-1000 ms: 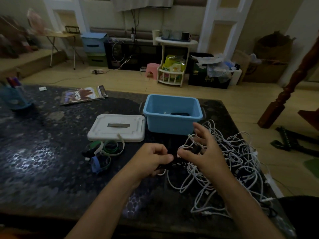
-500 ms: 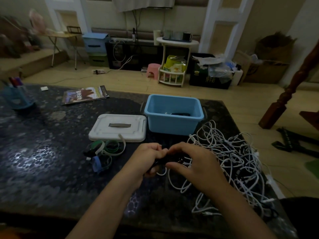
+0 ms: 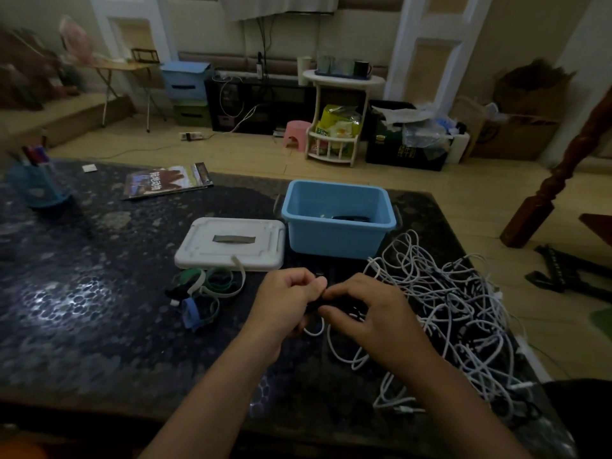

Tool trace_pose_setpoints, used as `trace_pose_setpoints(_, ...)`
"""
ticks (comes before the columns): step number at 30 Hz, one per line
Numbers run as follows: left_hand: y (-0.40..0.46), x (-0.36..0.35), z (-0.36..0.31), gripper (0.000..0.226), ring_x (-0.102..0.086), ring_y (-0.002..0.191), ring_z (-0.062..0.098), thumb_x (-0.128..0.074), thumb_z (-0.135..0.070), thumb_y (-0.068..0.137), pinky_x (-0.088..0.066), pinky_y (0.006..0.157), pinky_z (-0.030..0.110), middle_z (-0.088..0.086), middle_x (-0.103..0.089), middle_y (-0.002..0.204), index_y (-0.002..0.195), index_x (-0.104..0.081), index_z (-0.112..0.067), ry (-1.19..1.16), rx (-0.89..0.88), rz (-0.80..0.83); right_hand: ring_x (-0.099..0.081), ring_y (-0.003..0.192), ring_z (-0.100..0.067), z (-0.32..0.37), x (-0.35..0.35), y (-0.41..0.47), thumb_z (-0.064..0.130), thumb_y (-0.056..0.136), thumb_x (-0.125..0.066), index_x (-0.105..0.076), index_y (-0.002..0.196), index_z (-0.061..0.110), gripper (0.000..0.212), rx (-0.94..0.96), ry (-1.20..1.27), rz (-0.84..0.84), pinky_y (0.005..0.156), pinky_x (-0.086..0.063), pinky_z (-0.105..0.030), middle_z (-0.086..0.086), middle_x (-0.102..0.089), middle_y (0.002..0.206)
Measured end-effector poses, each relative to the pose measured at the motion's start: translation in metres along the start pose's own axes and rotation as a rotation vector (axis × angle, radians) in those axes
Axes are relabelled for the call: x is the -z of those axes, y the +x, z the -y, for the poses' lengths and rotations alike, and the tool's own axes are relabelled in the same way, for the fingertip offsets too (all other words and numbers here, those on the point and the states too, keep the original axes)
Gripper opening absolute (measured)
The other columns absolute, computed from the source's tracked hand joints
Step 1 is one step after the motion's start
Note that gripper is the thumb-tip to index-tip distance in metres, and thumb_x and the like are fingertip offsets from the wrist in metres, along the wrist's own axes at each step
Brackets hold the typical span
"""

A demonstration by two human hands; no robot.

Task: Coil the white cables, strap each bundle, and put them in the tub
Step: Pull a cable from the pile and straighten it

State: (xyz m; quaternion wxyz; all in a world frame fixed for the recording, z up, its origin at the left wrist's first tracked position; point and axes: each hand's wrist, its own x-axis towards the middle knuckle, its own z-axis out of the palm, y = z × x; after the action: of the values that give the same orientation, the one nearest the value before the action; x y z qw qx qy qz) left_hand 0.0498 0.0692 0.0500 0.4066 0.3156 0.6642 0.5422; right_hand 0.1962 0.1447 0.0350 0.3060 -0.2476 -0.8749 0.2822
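Right now both of my hands meet low over the dark speckled counter (image 3: pixel 99 309), and between them sits a small bundle of white cable with what looks like a black strap (image 3: pixel 323 302) round it, though the dim light makes that hard to confirm. My left hand (image 3: pixel 284 303) keeps a clenched grip on one end of the bundle; my right hand (image 3: pixel 367 313) pinches the strap at the other. Just to my right sprawls the loose tangle of white cables (image 3: pixel 457 313). Beyond my hands stands the blue tub (image 3: pixel 337 240), something dark lying inside, with the white lid (image 3: pixel 231 248) beside it and coloured straps (image 3: pixel 205 289) just in front.
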Motion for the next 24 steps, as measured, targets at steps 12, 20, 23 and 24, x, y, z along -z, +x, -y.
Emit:
trace_pose_setpoints(12, 0.0039, 0.0053, 0.0065, 0.025, -0.06, 0.056, 0.013, -0.07, -0.018, 0.091, -0.047, 0.057, 0.03, -0.001, -0.067, 0.059, 0.067, -0.075, -0.02, 0.244, -0.323, 0.026, -0.066, 0.082, 0.0, -0.0011, 0.0055, 0.0018, 0.034, 0.086, -0.077, -0.076, 0.098, 0.025, 0.014, -0.113, 0.004, 0.016, 0.072, -0.048, -0.012, 0.013, -0.072, 0.089)
trace_pose_setpoints(20, 0.0056, 0.0069, 0.0055, 0.021, -0.063, 0.06, 0.007, -0.069, -0.023, 0.092, -0.051, 0.061, 0.033, -0.006, -0.07, 0.063, 0.073, -0.077, -0.023, 0.399, -0.416, 0.059, -0.06, 0.089, -0.006, 0.0016, 0.0073, 0.002, 0.046, 0.093, -0.063, -0.068, 0.102, 0.026, 0.023, -0.157, -0.239, 0.046, 0.079, -0.05, -0.031, 0.011, -0.066, 0.096)
trace_pose_setpoints(23, 0.0063, 0.0074, 0.0036, 0.018, -0.062, 0.059, 0.005, -0.07, -0.021, 0.091, -0.051, 0.06, 0.029, -0.006, -0.07, 0.063, 0.074, -0.076, -0.02, 0.398, -0.425, 0.045, -0.06, 0.087, -0.007, 0.0033, 0.0059, 0.0023, 0.045, 0.093, -0.062, -0.066, 0.099, 0.026, 0.02, -0.176, -0.23, 0.029, 0.078, -0.051, -0.034, 0.011, -0.066, 0.093)
trace_pose_setpoints(24, 0.0066, 0.0077, 0.0032, 0.017, -0.063, 0.059, 0.004, -0.07, -0.021, 0.091, -0.051, 0.059, 0.027, -0.006, -0.07, 0.063, 0.074, -0.076, -0.02, 0.397, -0.43, 0.045, -0.061, 0.086, -0.007, 0.0036, 0.0057, 0.0022, 0.045, 0.093, -0.063, -0.066, 0.098, 0.026, 0.019, -0.187, -0.217, 0.03, 0.077, -0.051, -0.035, 0.011, -0.067, 0.092)
